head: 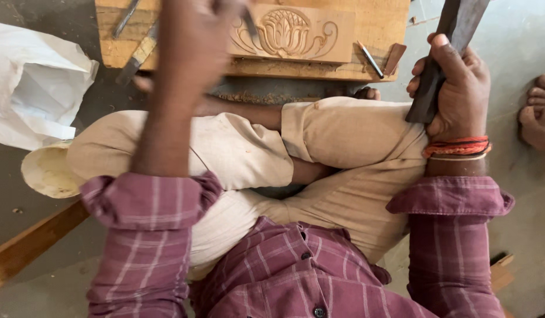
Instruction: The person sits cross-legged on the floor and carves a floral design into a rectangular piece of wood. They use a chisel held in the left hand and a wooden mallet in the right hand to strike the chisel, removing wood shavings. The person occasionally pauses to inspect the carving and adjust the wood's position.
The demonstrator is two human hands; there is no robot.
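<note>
I sit cross-legged on the floor in beige trousers and a plaid maroon shirt. My right hand [455, 88] grips a dark wooden mallet-like bar [443, 53] that rises out of the top of the frame. My left hand [196, 35], blurred, reaches up to the carved wooden panel [296, 32] with a lotus motif and holds a thin metal chisel [250, 26] against it. The panel lies on a thick wooden board [378, 23].
More metal chisels [137, 56] lie on the board's left part, and a pencil [370, 59] and a small wood chip [395, 58] on its right. A white plastic bag [31, 88] sits on the floor at left. Another person's foot [537, 112] is at the right edge.
</note>
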